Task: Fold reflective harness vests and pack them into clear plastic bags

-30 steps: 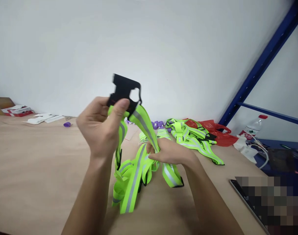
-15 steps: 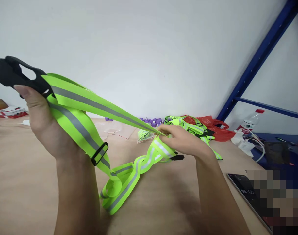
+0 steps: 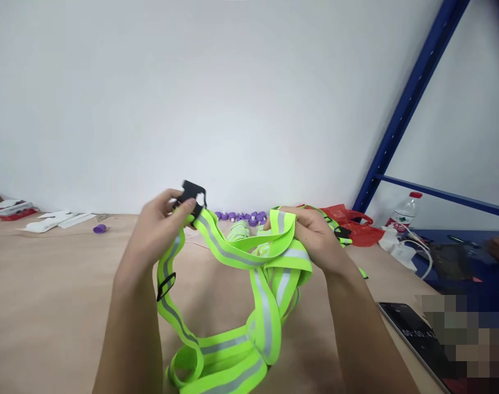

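The left hand [image 3: 153,232] is raised over the tabletop [image 3: 48,306], its fingers clamped on a black buckle [image 3: 191,198], with the thumb pressed across the near side. From this buckle runs a yellow-green strap [image 3: 225,253] with a grey stripe along its middle. One length sags across to the right hand [image 3: 317,238], whose fingers are closed on a bunch of folded loops of the same strap; their tips are mostly hidden behind the band. Another length drops from the left hand, passes through a black slider [image 3: 166,287] beside the left wrist, and curls into a loop low in front of the person. More folds hang beneath the right hand and meet that lower loop, between the two forearms.

Beyond the hands, purple caps [image 3: 255,218] sit in a cluster near the wall [image 3: 233,98], with a bundled strap [image 3: 238,231] just in front of them. A lone purple cap [image 3: 99,228] lies to the left, near white papers [image 3: 54,220] and a red and white box [image 3: 11,211]. Behind the right hand are a red bag [image 3: 356,227] and a clear bottle [image 3: 404,212] with a red cap. A phone [image 3: 416,339] lies right of the right forearm
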### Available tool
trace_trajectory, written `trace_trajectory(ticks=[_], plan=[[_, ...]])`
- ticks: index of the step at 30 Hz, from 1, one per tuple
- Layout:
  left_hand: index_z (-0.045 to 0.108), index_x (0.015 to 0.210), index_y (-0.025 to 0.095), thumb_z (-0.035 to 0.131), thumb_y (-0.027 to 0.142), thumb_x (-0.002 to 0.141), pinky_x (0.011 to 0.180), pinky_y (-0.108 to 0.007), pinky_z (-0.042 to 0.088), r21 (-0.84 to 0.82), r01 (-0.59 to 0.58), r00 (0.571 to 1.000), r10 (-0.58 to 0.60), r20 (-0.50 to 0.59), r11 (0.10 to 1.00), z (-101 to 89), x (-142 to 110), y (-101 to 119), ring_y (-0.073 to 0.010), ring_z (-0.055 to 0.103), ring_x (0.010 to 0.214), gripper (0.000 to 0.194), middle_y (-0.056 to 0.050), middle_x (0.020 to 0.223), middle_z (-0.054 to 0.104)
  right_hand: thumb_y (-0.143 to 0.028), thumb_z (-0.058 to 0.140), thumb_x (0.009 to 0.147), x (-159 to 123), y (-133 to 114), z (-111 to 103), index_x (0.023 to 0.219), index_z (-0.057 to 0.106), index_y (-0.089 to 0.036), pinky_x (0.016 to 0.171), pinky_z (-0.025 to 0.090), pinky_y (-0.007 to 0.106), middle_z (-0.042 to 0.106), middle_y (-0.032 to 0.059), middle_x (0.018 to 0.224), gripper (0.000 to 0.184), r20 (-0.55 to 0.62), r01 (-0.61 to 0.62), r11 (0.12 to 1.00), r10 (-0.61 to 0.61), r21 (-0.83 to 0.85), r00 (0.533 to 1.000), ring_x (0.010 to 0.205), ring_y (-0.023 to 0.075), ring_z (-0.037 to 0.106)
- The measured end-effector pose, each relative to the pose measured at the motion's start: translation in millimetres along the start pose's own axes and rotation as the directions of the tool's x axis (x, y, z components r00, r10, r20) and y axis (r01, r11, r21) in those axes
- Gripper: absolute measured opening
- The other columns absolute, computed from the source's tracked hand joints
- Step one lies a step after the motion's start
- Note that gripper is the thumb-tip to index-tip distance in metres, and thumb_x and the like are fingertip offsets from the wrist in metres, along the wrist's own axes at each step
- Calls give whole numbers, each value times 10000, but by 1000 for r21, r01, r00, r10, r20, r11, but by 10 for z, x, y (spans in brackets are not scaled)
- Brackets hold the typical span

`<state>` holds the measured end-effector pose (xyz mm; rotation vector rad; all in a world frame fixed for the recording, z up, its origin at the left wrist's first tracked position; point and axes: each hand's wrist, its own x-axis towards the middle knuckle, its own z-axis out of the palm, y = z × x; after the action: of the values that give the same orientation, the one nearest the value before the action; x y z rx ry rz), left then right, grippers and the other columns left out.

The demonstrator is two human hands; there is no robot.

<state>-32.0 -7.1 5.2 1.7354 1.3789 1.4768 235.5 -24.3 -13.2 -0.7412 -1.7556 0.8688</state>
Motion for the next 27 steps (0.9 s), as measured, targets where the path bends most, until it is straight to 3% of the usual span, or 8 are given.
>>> trace_trajectory(ticks=[4,8,13,16,18,22,24,27], plan=[[603,788,202,581,511,880,495,-243,392,311,-118,943,9,332,943,96,4,-17,-173,603,619,324,-5,706,648,-479,598,887,-31,-35,-20,727,650,-172,520,385,245,602,30,709,350,-38,-59,996,62,64,997,588,146,520],[596,762,213,549,510,895,499,-255,403,423,-215,864,-30,502,880,172,17,-102,-205,626,653,329,-26,742,671,-452,591,861,-44,-73,1,660,583,-181,478,325,238,510,-4,612,337,-49,-101,993,104,59,993,524,122,442],[658,1075,246,578,523,914,702,-318,573,261,-261,875,114,470,929,249,-87,11,-251,711,930,331,-75,1094,728,-385,559,837,-18,-94,61,579,414,-196,482,255,238,386,-31,570,351,-84,-100,993,94,-65,992,521,100,361],[662,975,243,590,462,940,712,-298,568,122,-402,867,335,368,907,276,-256,232,-209,693,884,233,-52,992,724,-332,512,842,-1,-74,86,579,413,-192,501,233,243,353,-35,586,314,-81,-82,983,70,-163,994,549,101,334],[643,889,233,649,378,926,696,-275,550,-32,-523,782,495,379,851,295,-379,367,-169,665,786,149,-24,861,703,-303,494,839,4,-60,92,575,427,-189,511,232,248,352,-36,589,296,-64,-77,973,64,-217,996,561,103,332],[641,928,230,710,258,899,750,-271,543,-200,-665,528,642,557,720,379,-550,496,-157,660,819,80,-10,875,704,-249,479,840,0,-67,76,617,521,-177,547,299,243,444,-29,617,238,-18,-73,980,71,-186,997,598,113,410],[642,1037,233,684,242,917,856,-306,533,-115,-718,495,619,610,687,434,-587,495,-192,651,997,128,-40,1077,702,-230,483,851,-2,-82,59,663,558,-174,610,365,237,528,-17,694,210,14,-55,991,57,-121,998,669,124,478],[600,1174,244,646,220,929,971,-352,491,29,-746,548,588,595,666,489,-610,464,-233,578,1185,251,-60,1283,628,-286,508,897,-3,-97,39,729,603,-174,663,416,239,586,-1,779,223,39,-62,997,64,-51,997,727,135,522]])
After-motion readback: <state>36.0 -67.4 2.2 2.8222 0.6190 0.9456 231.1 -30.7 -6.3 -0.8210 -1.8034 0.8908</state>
